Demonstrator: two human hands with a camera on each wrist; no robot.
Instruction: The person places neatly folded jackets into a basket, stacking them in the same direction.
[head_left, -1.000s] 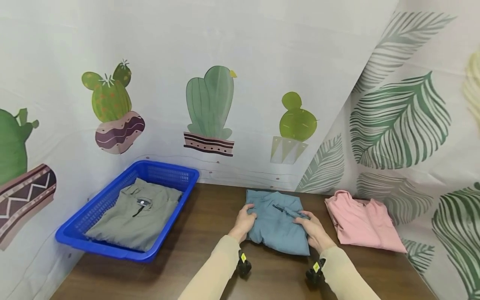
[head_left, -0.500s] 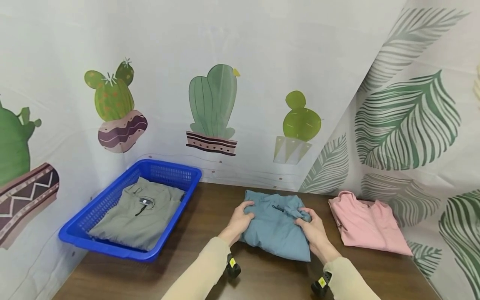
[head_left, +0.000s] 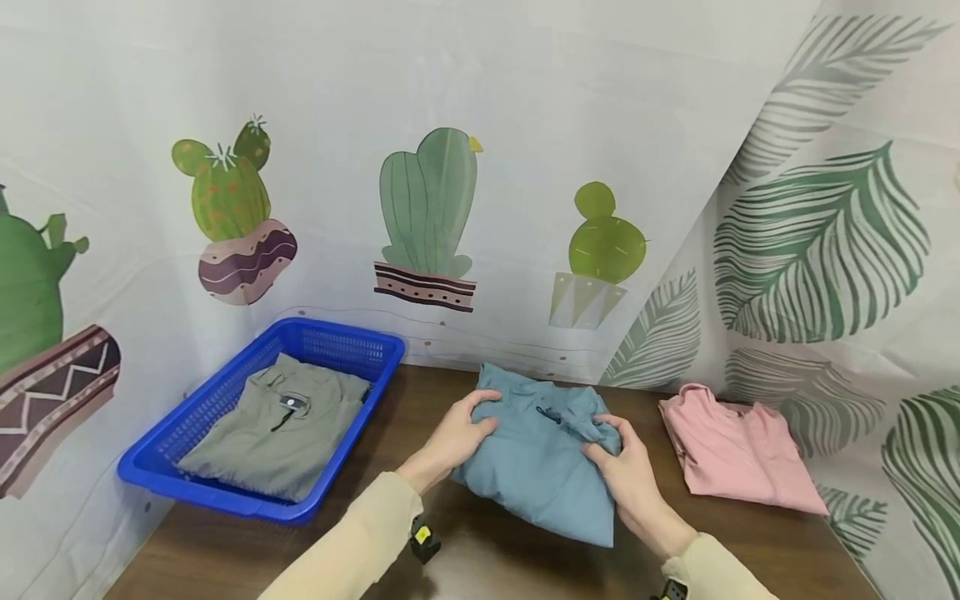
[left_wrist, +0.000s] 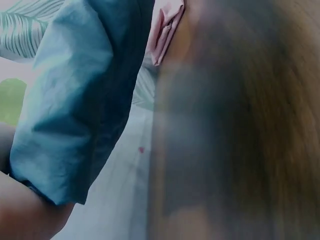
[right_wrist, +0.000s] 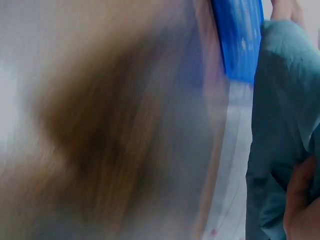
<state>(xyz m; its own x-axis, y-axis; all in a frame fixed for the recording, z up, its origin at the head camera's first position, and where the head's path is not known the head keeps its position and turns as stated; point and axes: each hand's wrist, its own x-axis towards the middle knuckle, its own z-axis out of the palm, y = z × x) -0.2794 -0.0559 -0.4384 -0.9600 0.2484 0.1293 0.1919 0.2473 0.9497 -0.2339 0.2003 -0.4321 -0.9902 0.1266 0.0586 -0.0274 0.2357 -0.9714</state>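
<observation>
Both hands hold a folded teal jacket (head_left: 532, 458) with a small black cord near its collar. It is raised off the table, its front edge sagging toward me; a gap to the wood shows in both wrist views. At its left side my left hand (head_left: 456, 435) grips the edge, thumb on top. Over on the right, my right hand (head_left: 633, 471) pinches the other edge beside a bunched fold. The left wrist view shows the jacket's underside (left_wrist: 70, 105) with part of the left hand (left_wrist: 27, 212). Fingers under the cloth are hidden.
A blue plastic basket (head_left: 375, 396) stands at the left, holding a folded grey-green jacket (head_left: 292, 433) with a dark label. On the right lies a folded pink garment (head_left: 738, 454). The brown wooden table (head_left: 225, 546) meets a printed curtain (head_left: 510, 167) at the back.
The teal jacket has been lifted off the table and shifted a little left and toward me, its left side rising higher. Both hands move with it, keeping their grip. Basket and pink garment stay put.
</observation>
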